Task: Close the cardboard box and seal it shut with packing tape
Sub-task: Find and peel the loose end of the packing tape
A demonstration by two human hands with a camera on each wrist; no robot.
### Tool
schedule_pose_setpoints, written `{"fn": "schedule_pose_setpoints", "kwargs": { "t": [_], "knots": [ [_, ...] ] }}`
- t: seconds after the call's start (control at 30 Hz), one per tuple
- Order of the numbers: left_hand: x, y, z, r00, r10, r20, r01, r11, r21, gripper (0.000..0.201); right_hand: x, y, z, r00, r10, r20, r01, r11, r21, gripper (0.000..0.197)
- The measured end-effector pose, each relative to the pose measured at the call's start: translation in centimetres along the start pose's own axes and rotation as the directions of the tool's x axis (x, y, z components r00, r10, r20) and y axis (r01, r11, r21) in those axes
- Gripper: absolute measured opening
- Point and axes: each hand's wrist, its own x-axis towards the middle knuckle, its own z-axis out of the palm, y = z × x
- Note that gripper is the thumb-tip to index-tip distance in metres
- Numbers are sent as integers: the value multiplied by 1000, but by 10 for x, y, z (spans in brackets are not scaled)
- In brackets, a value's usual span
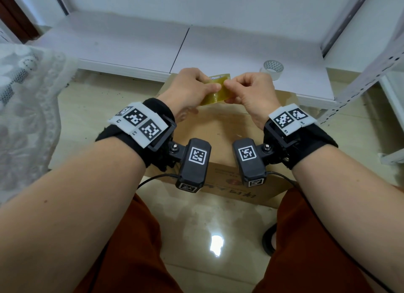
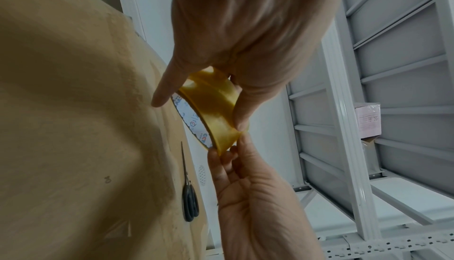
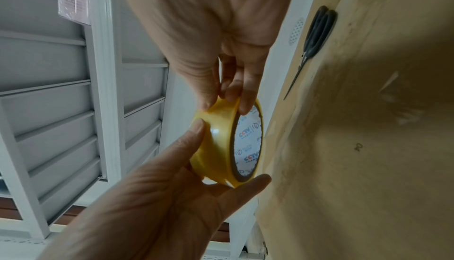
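**Both hands working the tape roll above the closed box**

The person is holding a yellow roll of packing tape (image 1: 215, 91) over the far half of the cardboard box (image 1: 220, 128), whose top flaps are lying flat. The left hand (image 1: 190, 89) is gripping the roll, its thumb and fingers curled round the rim. The right hand (image 1: 251, 91) is pinching at the roll's outer edge with thumb and curled fingers (image 3: 242, 97); whether a loose tape end is caught there cannot be told. A pair of black-handled scissors (image 2: 189, 196) is lying on the box top, beyond the hands. A second, clear tape roll (image 1: 272, 69) is sitting on the white shelf board (image 1: 240, 49) just behind the box.
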Motion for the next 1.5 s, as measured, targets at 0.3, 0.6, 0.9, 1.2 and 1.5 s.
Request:
{"fn": "schedule_pose_setpoints", "kwargs": {
  "t": [0.3, 0.6, 0.9, 1.2, 1.5],
  "knots": [
    [0, 0, 1, 1000, 8, 9, -8, 1000, 22, 18, 3, 2, 0, 999, -6, 50, 11, 995, -98, 19],
    [-1, 1, -4, 999, -8, 31, 8, 1000, -8, 18, 3, 4, -1, 998, -6, 66, 8, 999, -38, 22],
    [-2, 2, -5, 999, -18, 48, 20, 999, -49, 16, 2, 1, -2, 996, 5, 85, -12, 996, 87, 22],
    [1, 1, -7, 996, -57, 71, 65, 991, -118, 17, 2, -6, 0, 997, 67, 37, -73, 974, 215, 19],
    [0, 0, -3, 991, -52, 120, 70, 986, -150, 20, 0, -1, 1, 999, -44, -28, 43, 999, -8, 21]
  ]
}}
